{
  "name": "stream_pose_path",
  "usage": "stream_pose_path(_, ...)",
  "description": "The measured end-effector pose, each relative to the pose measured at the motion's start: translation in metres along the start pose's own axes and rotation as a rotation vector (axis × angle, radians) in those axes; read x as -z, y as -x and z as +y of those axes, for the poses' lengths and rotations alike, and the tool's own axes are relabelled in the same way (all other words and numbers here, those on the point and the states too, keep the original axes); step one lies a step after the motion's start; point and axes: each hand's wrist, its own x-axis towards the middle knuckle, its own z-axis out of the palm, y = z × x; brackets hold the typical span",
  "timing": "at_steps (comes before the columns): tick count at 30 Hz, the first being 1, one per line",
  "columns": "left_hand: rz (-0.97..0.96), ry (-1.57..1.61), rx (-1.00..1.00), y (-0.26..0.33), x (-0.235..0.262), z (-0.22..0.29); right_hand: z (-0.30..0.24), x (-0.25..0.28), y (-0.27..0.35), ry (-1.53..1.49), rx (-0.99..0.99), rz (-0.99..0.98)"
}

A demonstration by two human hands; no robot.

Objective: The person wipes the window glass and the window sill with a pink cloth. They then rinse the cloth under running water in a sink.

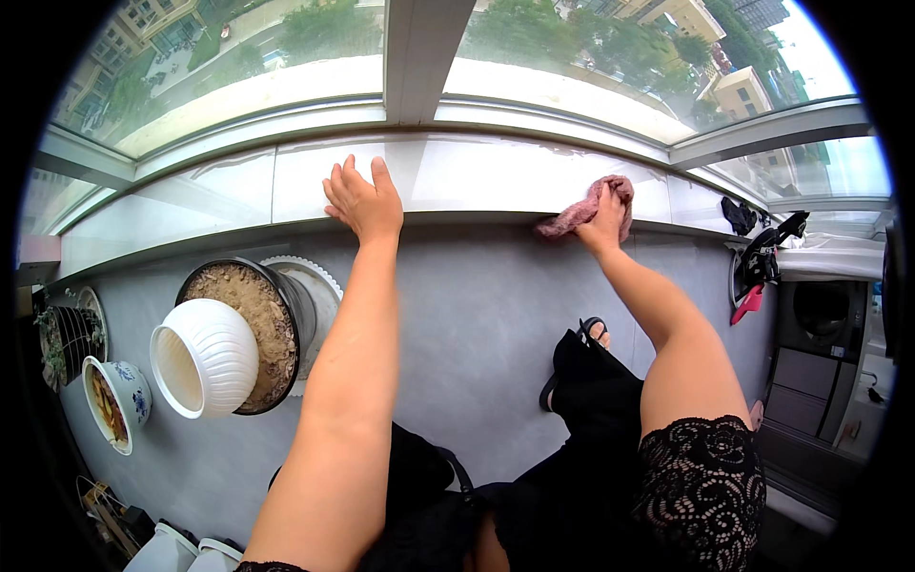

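Note:
My left hand rests flat on the white window sill, fingers spread, holding nothing. My right hand presses a crumpled pink cloth against the sill's front edge, further to the right. Both arms reach up from the lower edge across the grey wall below the sill.
On the floor at the left stand a black pot of dry soil, a white ribbed pot lying on it, and a blue-and-white bowl. A washing machine sits at the right. My sandalled foot is below.

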Motion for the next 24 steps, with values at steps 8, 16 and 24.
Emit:
stream_pose_path(8, -0.223, -0.479, -0.046, 0.004, -0.011, -0.011, -0.277, -0.063, 0.043, -0.132, 0.766, 0.14)
stream_pose_path(16, -0.283, -0.679, -0.054, -0.008, -0.006, -0.028, -0.145, 0.003, -0.009, -0.069, 1.282, 0.066)
stream_pose_path(24, -0.108, -0.714, -0.097, 0.017, -0.03, 0.013, 0.177, 0.079, -0.023, -0.292, 0.183, 0.351)
